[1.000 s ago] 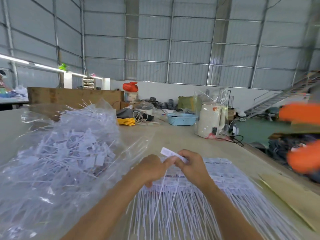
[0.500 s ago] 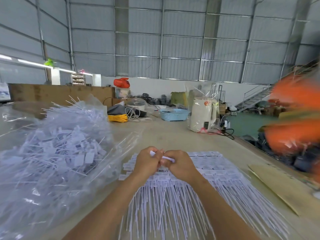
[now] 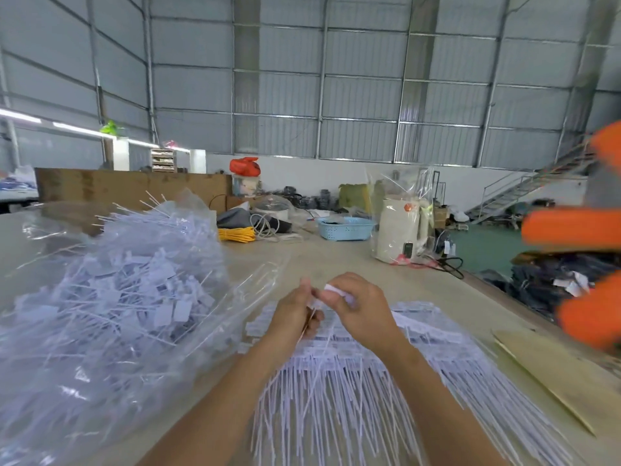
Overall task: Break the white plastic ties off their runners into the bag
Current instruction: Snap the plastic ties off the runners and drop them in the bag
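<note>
I see the left hand (image 3: 295,314) and right hand (image 3: 359,307) pinching one white plastic tie (image 3: 336,290) above the fanned white ties on runners (image 3: 369,381); the clear plastic bag (image 3: 111,297) lies left.

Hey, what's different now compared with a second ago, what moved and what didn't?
A second ago both hands pinched one white tie together, its tag sticking up between them. Now the right hand has drawn slightly aside, pinching the tag, while the left hand holds the thin strip below. Unchanged: the stack of ties on runners under the hands and the filled bag on the left.
</note>
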{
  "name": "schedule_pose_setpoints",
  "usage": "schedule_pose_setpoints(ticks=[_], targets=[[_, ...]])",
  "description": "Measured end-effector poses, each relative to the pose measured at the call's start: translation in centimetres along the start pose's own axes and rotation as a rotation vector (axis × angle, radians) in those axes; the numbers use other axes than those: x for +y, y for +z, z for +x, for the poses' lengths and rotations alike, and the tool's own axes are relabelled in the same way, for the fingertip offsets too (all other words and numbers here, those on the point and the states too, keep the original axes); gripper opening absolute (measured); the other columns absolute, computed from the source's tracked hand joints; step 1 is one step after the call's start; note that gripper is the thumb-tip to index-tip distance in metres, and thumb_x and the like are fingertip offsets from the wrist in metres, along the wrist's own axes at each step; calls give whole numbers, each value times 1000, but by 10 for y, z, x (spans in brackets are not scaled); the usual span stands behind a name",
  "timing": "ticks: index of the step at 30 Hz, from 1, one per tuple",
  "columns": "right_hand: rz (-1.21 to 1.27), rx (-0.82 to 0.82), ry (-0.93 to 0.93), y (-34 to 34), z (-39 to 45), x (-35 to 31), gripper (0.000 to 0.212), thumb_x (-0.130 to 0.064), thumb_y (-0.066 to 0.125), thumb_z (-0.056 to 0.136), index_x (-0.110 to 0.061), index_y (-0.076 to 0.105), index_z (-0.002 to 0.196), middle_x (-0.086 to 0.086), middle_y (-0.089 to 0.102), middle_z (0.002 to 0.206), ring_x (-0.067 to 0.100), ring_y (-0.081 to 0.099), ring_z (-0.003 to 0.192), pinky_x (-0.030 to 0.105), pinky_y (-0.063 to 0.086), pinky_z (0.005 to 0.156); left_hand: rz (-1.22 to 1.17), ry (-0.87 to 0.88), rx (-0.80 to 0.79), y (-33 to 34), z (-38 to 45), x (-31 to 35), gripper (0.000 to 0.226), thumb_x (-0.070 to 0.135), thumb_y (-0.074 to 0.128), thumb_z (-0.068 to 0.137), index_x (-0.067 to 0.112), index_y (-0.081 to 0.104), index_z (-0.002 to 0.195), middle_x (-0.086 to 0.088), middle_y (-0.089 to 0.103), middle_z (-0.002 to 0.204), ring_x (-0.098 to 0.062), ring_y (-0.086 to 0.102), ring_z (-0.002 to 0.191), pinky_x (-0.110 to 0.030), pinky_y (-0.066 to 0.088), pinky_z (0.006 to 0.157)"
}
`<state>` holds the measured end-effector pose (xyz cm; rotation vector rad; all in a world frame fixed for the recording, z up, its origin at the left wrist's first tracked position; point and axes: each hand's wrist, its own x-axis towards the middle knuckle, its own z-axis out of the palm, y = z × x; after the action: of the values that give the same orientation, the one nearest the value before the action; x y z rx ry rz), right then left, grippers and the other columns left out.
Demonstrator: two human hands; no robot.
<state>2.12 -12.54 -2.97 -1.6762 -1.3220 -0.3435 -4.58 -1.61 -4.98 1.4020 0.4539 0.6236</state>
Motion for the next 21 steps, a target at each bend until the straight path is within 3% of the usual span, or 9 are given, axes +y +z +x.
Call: schedule_pose_setpoints(ticks=[2,4,6,9,11,14,18,21], targets=[[6,24,27,-1,0,2,9,-20,66,85,-13,72,87,5,49,98,13,53,88,29,44,79,-75,9,-182,8,-5,5,67,68,26,89,12,62,98,-12,54,65,-16,44,54,-24,30,50],[-25,49,43,0,-1,4,15,-19,67,83,-20,72,98,0,43,106,11,52,96,25,43,82,-58,40,-301,13,-10,5,71,70,30,82,12,62,108,-19,55,85,-26,51,72,-32,39,62],[-56,38,52,0,-3,8,34,-12,66,81,-22,63,113,0,40,113,12,52,100,28,46,85,-7,71,-290,16,-15,5,54,58,44,89,8,61,100,-15,61,78,-24,58,69,-32,49,65],[-10,-94,91,-10,-4,12,47,-17,69,80,-26,52,122,-7,45,114,-4,52,94,13,44,81,11,163,-171,17,-18,4,25,32,54,95,9,60,87,-3,59,56,-14,53,44,-18,41,43],[94,-207,154,-18,-4,15,41,-23,73,79,-29,54,115,-13,55,107,-14,53,93,2,39,77,30,221,-93,15,-17,4,23,27,51,97,8,60,88,-1,55,49,-11,48,38,-17,35,39],[187,-243,190,-23,-5,16,8,-23,67,86,-21,64,93,-8,66,85,-5,60,73,10,45,69,93,272,-74,15,-16,3,27,26,49,98,6,58,82,-1,50,50,-11,41,37,-18,33,39],[67,-235,184,-23,-4,16,29,-24,61,90,-5,62,67,2,56,61,4,46,50,19,39,54,158,308,-30,16,-17,0,30,24,51,98,9,55,72,7,46,45,-5,38,37,-17,32,39],[-153,-193,132,-19,-2,16,39,-25,62,89,-6,47,58,0,37,53,16,33,53,30,27,55,211,299,47,19,-11,-1,29,26,53,96,12,56,71,9,45,37,-3,38,34,-18,31,38]])
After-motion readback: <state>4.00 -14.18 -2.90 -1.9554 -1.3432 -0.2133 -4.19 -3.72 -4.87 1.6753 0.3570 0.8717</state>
